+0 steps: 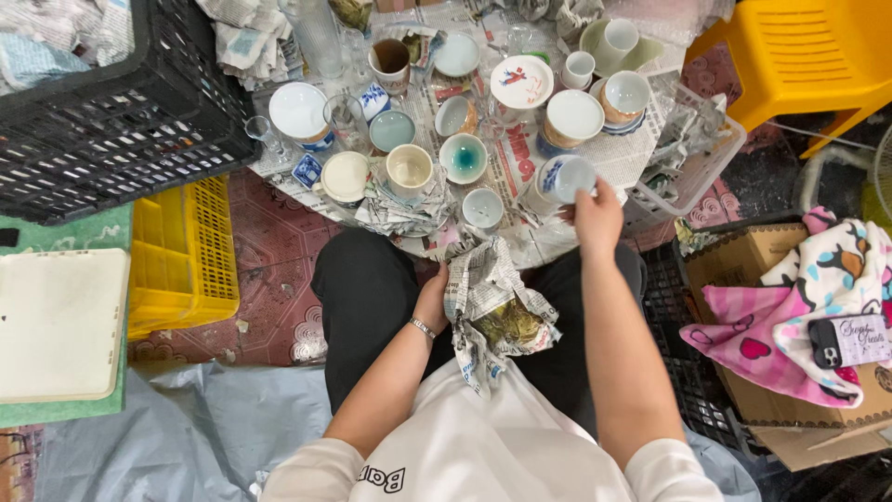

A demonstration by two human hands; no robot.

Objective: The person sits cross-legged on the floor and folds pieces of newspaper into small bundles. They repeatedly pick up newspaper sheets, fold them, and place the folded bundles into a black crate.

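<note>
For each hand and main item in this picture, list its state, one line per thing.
right hand: gripping a blue-and-white cup, tilted
left hand: clutching crumpled newspaper, part unwrapped
teal-glazed cup: upright, empty
black crate: tilted, holding wrapped bundles
cardboard box: open

A brown cardboard box (743, 270) stands open at the right, under a pink patterned cloth. On that cloth lies a dark phone (847, 341), its pale case bearing script.
</note>
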